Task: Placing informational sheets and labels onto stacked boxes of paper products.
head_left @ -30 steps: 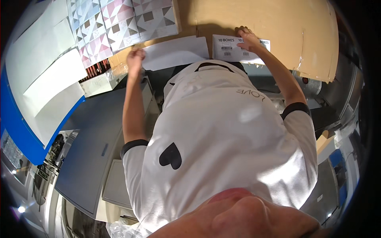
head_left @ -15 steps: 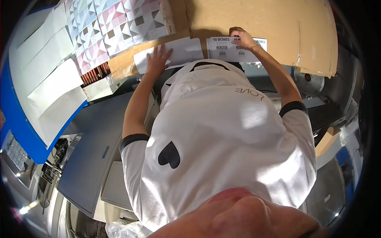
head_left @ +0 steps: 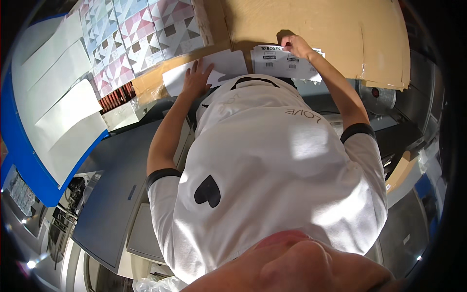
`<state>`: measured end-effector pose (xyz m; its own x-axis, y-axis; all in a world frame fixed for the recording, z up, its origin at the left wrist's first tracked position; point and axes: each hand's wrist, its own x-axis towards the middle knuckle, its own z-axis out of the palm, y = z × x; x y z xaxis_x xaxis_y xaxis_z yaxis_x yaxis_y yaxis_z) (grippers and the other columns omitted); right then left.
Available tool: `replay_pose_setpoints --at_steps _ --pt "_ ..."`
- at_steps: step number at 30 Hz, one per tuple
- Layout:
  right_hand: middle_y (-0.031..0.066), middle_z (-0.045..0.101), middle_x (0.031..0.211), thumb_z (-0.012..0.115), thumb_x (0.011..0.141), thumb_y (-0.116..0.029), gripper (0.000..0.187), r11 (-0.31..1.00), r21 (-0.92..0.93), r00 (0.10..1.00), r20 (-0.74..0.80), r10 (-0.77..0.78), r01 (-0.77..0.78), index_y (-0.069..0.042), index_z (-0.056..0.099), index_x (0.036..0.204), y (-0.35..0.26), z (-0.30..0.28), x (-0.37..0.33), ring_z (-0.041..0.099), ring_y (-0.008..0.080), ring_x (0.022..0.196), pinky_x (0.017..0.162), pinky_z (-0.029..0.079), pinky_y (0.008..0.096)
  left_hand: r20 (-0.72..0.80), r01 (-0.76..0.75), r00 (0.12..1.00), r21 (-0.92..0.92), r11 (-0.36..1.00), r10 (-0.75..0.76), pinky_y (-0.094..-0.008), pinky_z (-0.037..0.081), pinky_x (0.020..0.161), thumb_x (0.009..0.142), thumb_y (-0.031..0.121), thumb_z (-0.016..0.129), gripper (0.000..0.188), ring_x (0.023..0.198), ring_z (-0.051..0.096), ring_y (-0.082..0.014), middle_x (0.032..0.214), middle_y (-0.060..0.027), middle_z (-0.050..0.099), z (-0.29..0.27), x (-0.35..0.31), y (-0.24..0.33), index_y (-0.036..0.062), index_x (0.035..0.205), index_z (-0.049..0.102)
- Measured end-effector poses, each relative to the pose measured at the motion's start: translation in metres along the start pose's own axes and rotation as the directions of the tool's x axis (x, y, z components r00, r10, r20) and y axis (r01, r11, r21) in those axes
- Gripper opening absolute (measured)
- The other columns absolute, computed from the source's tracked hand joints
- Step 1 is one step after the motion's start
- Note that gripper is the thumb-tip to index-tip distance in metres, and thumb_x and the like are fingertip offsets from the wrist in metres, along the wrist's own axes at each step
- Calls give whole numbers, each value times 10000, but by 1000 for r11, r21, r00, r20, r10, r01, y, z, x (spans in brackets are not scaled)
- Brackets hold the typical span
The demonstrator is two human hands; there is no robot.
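My left hand [head_left: 196, 81] lies with its fingers spread on white blank sheets [head_left: 232, 62] at the near edge of the cardboard-covered table. To its right, a stack of white printed label sheets [head_left: 272, 67] lies near my body, with black lettering and barcodes. My right hand [head_left: 297, 47] is at the upper edge of this stack, thumb and fingers pinched together on a label sheet. How many sheets are between the fingertips is hidden.
Brown cardboard [head_left: 316, 22] covers the table. Stacked sheets with pink, grey and blue triangle patterns [head_left: 141, 36] lie at the far left. Beyond them, white papers [head_left: 68, 109] rest on a blue-edged surface [head_left: 29, 160]. A grey machine panel [head_left: 116, 190] stands at my left.
My right hand has shifted slightly left along the label sheets' upper edge, its fingers drawn closer together. My left hand has slid a little toward my body.
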<state>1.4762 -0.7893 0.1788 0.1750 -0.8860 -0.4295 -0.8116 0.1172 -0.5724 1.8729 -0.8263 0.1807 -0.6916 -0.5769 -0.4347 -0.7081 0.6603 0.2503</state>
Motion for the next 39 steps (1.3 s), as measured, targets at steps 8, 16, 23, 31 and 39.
replay_pose_setpoints --at_steps 8,16,23,31,39 --pt "112 589 769 562 702 -58 71 968 -249 995 -75 -62 42 -79 575 769 -7 -5 -11 554 304 733 634 435 356 -84 -104 992 -127 986 94 -455 278 950 672 282 658 642 1194 290 -346 1328 -191 227 -12 3 7 154 1235 376" --pt "72 543 705 517 787 -8 73 999 -21 1000 20 -23 24 -47 532 847 -62 -68 -35 504 134 650 623 417 252 -146 -174 983 -546 819 112 -362 380 873 722 247 630 470 1052 459 -304 1163 -159 450 -54 6 24 62 1127 478" --pt "5 549 716 545 824 -126 118 912 297 892 -432 -134 281 -19 569 867 -171 -143 -13 499 69 681 606 404 198 -169 -199 948 -976 88 268 -310 438 817 812 191 550 393 985 529 -220 1091 -86 524 -129 5 64 27 1157 454" --pt "119 573 715 561 765 -58 111 804 91 656 -635 -408 588 -22 573 870 -300 -161 18 561 209 642 597 448 274 -255 -244 966 -826 -508 -49 -356 511 640 840 94 469 267 826 575 -224 995 -105 532 -214 17 92 -20 1079 436" --pt "39 583 800 599 776 -110 150 918 106 621 -765 -170 382 -25 614 900 -287 -145 -15 549 95 727 612 438 214 -579 -663 741 -550 -508 -339 -327 534 650 837 61 465 233 817 581 -209 964 -110 549 -258 23 56 -12 1057 445"
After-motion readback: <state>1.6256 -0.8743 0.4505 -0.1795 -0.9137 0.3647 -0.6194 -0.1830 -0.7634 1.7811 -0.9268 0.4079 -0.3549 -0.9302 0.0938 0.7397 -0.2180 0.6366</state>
